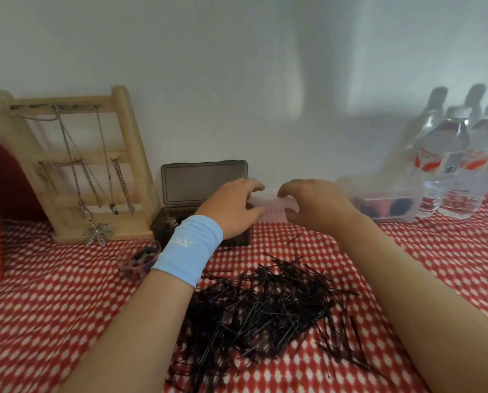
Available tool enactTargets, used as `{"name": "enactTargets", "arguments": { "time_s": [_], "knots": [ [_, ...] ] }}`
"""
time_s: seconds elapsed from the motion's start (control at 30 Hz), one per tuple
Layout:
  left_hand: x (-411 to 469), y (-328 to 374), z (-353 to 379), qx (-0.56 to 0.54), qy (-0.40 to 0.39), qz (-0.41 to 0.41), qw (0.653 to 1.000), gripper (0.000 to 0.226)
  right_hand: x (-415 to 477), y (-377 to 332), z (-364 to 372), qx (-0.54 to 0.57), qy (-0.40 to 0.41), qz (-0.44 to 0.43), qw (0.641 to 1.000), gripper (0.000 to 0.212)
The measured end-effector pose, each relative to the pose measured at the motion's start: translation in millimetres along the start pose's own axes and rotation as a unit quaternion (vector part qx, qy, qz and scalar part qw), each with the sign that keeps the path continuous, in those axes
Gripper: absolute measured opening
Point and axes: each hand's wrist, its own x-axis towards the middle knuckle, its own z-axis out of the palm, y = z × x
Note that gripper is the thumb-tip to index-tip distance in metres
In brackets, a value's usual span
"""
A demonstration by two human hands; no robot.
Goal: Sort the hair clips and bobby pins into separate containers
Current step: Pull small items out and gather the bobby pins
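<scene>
A clear box (274, 207) is held at the back of the surface (53, 293) between the left hand (231, 208) and right hand (316, 205), each grip curled round one end. The bobby pins (265, 307) are heaped nearer. Blurred clips (401, 204) are seen in a tub (407, 216) beside the bottles (450, 171).

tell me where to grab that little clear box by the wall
Take the clear box by its two short ends, one hand from each side: it lies low and lengthwise close to the wall, so its back looks hard to reach. The left hand and right hand flank it.
</scene>
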Motion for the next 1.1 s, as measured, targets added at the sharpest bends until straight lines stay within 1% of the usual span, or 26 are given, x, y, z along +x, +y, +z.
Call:
{"name": "enactTargets", "arguments": {
  "time_s": [0.1,0.17,0.27,0.33,0.43,0.5,0.63,0.77,0.8,0.9,0.97,1.03,1.1],
  "knots": [
    [3,4,-1,-0.025,0.04,0.017,0.999,0.055,-4,6,-8,0.025,0.08,0.008,0.996,0.035],
    [3,7,-1,-0.063,0.054,0.016,0.996,0.059,-8,9,-11,0.057,0.133,-0.01,0.989,0.035],
    [3,8,-2,-0.152,0.067,-0.019,0.986,0.054,-10,3,-12,0.075,0.178,-0.049,0.98,0.033],
    [3,6,-2,-0.192,0.081,-0.035,0.977,0.048,-10,-3,-9,0.075,0.196,-0.075,0.975,0.032],
    [3,5,-5,-0.229,0.086,-0.05,0.968,0.038,-7,-7,-8,0.083,0.19,-0.085,0.975,0.033],
    [3,4,-6,-0.243,0.083,-0.053,0.965,0.036,-6,-10,-7,0.076,0.174,-0.08,0.979,0.034],
    [1,1,-5,-0.274,0.086,-0.054,0.956,0.04,-6,-16,-5,0.056,0.124,-0.055,0.989,0.039],
    [0,-4,-5,-0.316,0.087,-0.069,0.942,0.043,-8,-22,-7,0.058,0.089,-0.044,0.993,0.053],
    [0,-5,-5,-0.326,0.085,-0.068,0.939,0.047,-8,-23,-9,0.068,0.093,-0.035,0.993,0.054],
    [-2,-3,-5,-0.367,0.068,-0.065,0.925,0.06,-8,-18,-10,0.093,0.138,-0.009,0.986,0.051],
    [-4,-2,-3,-0.375,0.053,-0.061,0.923,0.068,-7,-11,-8,0.117,0.154,0.011,0.981,0.05],
    [-5,-5,-1,-0.364,0.038,-0.055,0.929,0.079,-5,-5,-5,0.178,0.178,0.044,0.967,0.046],
    [-5,-8,0,-0.371,0.028,-0.047,0.927,0.083,-3,0,-2,0.202,0.241,0.085,0.945,0.036]
  ]
}}
